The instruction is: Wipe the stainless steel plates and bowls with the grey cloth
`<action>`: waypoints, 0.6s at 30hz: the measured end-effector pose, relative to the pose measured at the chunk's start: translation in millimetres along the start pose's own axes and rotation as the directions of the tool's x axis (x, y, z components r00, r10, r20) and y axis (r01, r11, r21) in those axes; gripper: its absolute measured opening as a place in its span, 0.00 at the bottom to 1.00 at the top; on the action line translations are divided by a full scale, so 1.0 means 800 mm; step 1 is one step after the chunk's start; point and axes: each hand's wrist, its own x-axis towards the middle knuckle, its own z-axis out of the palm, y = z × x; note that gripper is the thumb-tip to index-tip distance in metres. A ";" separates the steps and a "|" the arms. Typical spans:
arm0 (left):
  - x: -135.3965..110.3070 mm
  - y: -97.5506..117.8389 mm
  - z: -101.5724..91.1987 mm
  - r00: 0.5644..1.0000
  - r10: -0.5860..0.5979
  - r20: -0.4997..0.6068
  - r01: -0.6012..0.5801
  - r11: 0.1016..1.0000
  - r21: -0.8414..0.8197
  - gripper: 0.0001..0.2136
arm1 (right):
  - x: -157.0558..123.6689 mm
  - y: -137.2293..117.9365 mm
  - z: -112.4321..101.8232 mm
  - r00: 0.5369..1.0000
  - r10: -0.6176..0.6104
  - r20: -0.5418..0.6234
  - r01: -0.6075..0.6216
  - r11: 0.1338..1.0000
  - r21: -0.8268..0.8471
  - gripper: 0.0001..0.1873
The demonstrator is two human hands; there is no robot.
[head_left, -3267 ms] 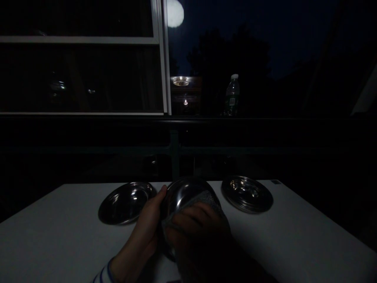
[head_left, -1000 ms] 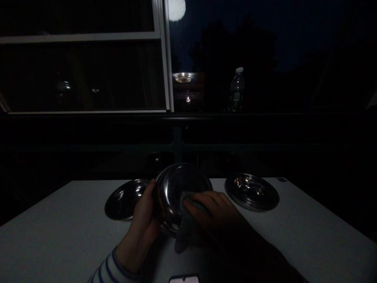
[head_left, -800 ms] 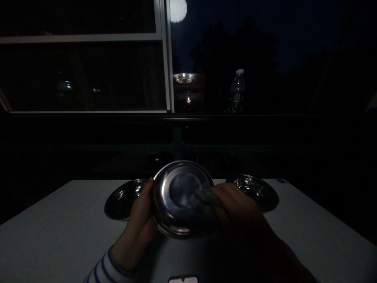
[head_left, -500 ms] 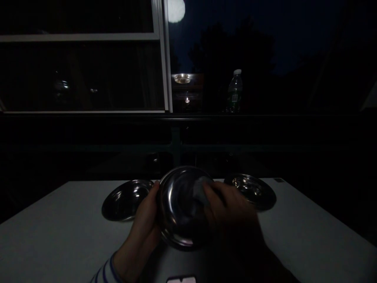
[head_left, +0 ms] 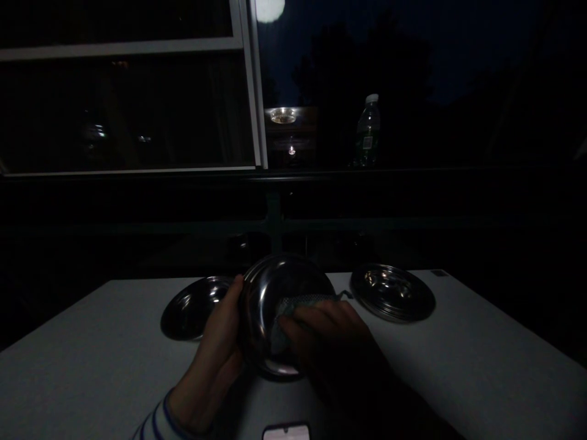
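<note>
A shiny round metal plate is held up and tilted over the table, its curved face toward me. My left hand is closed on its left rim, thumb near the top edge. My right hand presses a greyish cloth against the plate's face, a little below its middle. A thin loop of the cloth sticks out to the right of my fingers. Much of the plate's lower right is hidden behind my right hand, which lies in deep shadow.
On the white table, one metal dish lies at the left and a stack of metal dishes at the right. A phone shows at the near edge. Beyond, a plastic bottle stands by the dark window.
My right hand has moved the cloth down and left across the plate, from its upper right to below the middle. My left hand keeps its grip on the rim.
</note>
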 end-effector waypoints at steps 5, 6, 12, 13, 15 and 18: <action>-0.003 0.002 0.001 1.000 0.004 0.002 -0.004 1.000 -0.002 0.09 | -0.001 -0.001 0.004 1.000 -0.006 -0.012 0.006 1.000 -0.024 0.12; -0.004 0.002 0.000 1.000 0.005 0.000 -0.005 1.000 -0.006 0.09 | -0.001 0.000 0.004 1.000 -0.013 -0.005 0.013 1.000 -0.009 0.12; -0.003 0.000 0.000 0.998 -0.019 0.052 0.020 1.000 -0.005 0.08 | 0.000 0.004 0.002 1.000 -0.024 0.007 0.024 1.000 -0.018 0.12; -0.003 0.000 0.001 0.999 -0.015 0.048 0.016 1.000 -0.025 0.09 | 0.000 0.005 0.001 0.999 -0.035 0.031 0.035 0.999 0.002 0.12; -0.004 -0.002 0.002 0.998 -0.003 0.058 0.006 0.999 -0.054 0.09 | 0.001 0.005 0.000 1.000 -0.028 0.011 0.028 1.000 -0.006 0.11; -0.005 -0.005 0.004 0.996 -0.008 0.084 0.011 0.999 -0.044 0.09 | 0.004 0.004 -0.001 0.997 -0.002 -0.073 -0.004 0.997 -0.082 0.12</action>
